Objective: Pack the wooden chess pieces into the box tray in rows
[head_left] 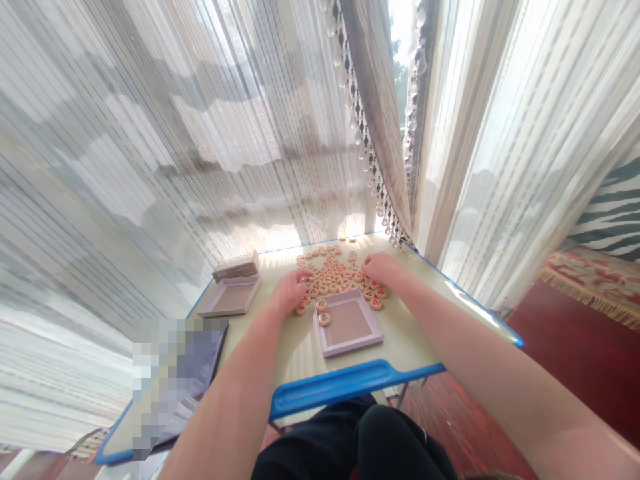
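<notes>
Round wooden Chinese chess pieces (pixel 334 280) with red and dark characters lie in a crowded spread on the pale table. At the spread's left edge, my left hand (pixel 291 291) has its fingers and thumb closed around a chess piece. My right hand (pixel 384 269) is at the right edge, its fingers curled down among the pieces; whatever they grip is hidden. Between my forearms sits a shallow, light-coloured open box (pixel 350 327). Two pieces stand out at its left side, one chess piece (pixel 325 320) inside and another (pixel 321 305) by the upper left corner.
Another shallow box part (pixel 231 295) lies on the left, with a closed box (pixel 235 265) behind it. A dark-edged, partly blurred flat item (pixel 210 360) rests at the near left. The table has a blue rim (pixel 335 387). Beaded curtains (pixel 370 147) hang over its far edge.
</notes>
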`<state>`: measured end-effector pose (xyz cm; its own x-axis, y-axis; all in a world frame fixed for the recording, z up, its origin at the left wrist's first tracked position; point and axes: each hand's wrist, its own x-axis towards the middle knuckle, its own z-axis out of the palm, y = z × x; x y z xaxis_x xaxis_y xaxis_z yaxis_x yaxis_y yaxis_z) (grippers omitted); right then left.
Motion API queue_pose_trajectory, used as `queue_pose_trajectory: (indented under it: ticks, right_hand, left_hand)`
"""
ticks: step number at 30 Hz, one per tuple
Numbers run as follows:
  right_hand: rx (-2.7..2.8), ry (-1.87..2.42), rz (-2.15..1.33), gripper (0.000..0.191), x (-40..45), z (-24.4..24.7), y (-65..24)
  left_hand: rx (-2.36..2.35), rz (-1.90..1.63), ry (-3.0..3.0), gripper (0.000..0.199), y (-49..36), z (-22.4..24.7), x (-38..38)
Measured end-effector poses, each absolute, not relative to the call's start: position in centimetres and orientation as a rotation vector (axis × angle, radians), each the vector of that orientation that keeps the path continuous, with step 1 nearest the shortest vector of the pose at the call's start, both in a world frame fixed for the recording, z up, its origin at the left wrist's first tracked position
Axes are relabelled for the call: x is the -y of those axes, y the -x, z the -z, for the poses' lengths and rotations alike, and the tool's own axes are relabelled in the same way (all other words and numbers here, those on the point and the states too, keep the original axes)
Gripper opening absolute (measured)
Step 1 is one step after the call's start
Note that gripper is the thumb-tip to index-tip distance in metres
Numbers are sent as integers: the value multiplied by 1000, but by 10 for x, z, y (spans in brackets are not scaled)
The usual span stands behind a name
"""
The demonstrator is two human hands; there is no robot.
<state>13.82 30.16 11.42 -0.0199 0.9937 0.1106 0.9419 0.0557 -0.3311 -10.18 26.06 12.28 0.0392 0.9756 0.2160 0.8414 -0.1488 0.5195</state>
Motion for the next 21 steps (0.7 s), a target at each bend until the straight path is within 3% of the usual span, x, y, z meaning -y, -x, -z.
queue_pose_trajectory:
  ticks: [9,16,21]
  right_hand:
    - [2246,1563,-138,29,-299,-111,-129]
    - [2427,1096,-131,24,-284,-111,-114]
    - [2432,1088,-118,23,-276,-112,-110]
  left_hand:
    - [-1805,-987,-2019,46,109,-120,-269]
    - [-1789,-662,-2431,30,109,-122,-265]
    - [-1710,-550,-2436,31,112,-124,-264]
